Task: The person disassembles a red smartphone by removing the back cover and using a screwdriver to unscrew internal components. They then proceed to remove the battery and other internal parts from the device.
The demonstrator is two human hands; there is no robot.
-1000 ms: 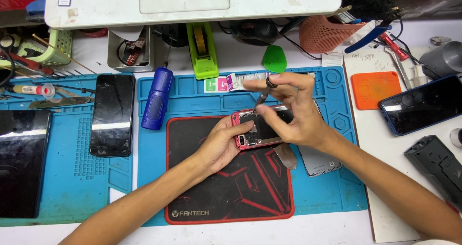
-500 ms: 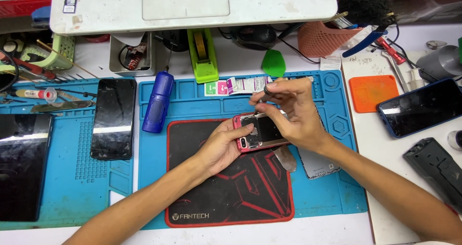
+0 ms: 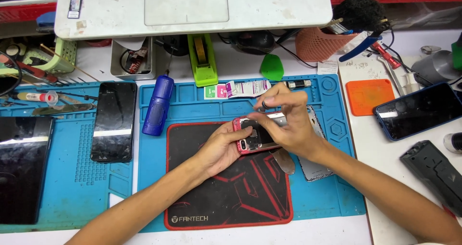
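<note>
I judge I am in the middle of opening the red phone (image 3: 252,139), at the upper edge of the black-red mat (image 3: 231,197); my left hand (image 3: 222,149) is closed around its left side, my right hand (image 3: 288,122) pinches a small metal tool (image 3: 264,104) above it. The next move needs steady, light pressure. On the counter (image 3: 418,197) I count three more dark phones, one blue cylinder (image 3: 158,105).

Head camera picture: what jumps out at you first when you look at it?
First, the red phone in the middle, opened up, held by the left hand while the right hand works on it above a black and red mat. Next, the blue work mat under everything, with a dark phone and a blue screwdriver handle lying on it to the left.
</note>
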